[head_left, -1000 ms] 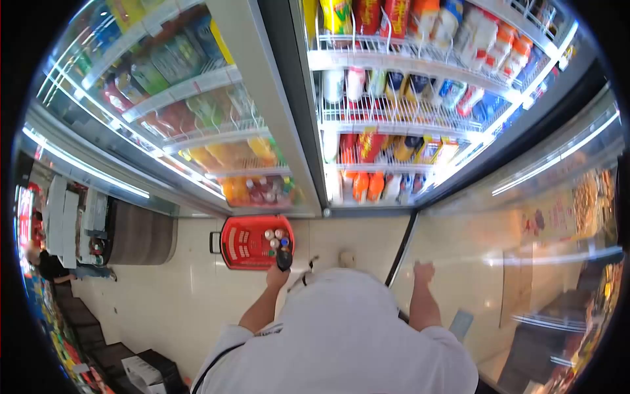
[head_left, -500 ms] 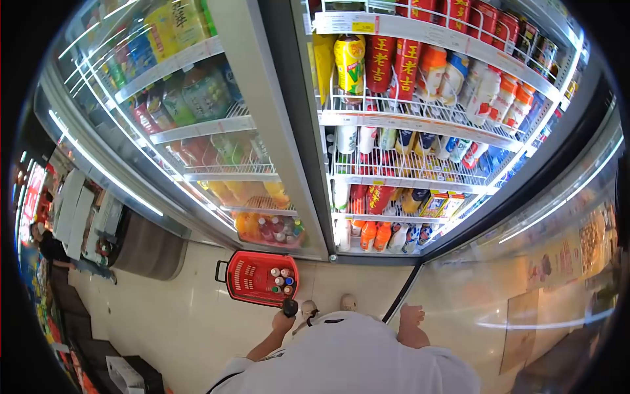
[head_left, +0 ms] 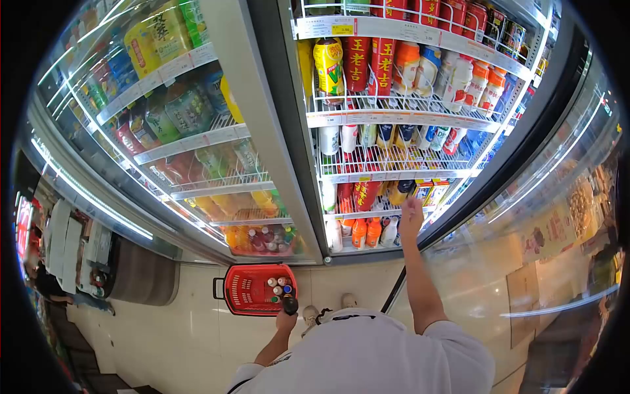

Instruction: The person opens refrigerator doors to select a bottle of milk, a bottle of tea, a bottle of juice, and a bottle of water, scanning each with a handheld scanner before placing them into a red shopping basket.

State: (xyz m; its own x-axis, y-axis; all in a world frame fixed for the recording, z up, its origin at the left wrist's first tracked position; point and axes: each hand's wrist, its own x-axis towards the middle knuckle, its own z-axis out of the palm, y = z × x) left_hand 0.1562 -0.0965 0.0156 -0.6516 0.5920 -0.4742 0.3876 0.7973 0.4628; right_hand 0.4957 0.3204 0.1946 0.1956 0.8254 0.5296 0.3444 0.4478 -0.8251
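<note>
My left hand (head_left: 285, 322) hangs low, closed on a small dark object (head_left: 289, 305) just above the right edge of a red shopping basket (head_left: 244, 289) on the floor. Several small bottles (head_left: 277, 286) stand in the basket's right end. My right hand (head_left: 411, 213) is raised into the open fridge, empty, fingers near the wire shelf (head_left: 367, 213) that carries red cans and yellow cartons (head_left: 423, 191). Orange and white bottles (head_left: 373, 231) stand on the lowest shelf, below that hand.
The fridge's glass door (head_left: 558, 197) stands swung open on my right. A closed glass door (head_left: 170, 131) with drink bottles is on the left. Upper shelves hold red cans (head_left: 357, 62) and white bottles. Another person (head_left: 41, 284) is far left by a counter.
My right hand has risen from beside my body, by the open door's lower edge, up to the lower fridge shelf. The left hand has stayed over the basket, holding the dark object.
</note>
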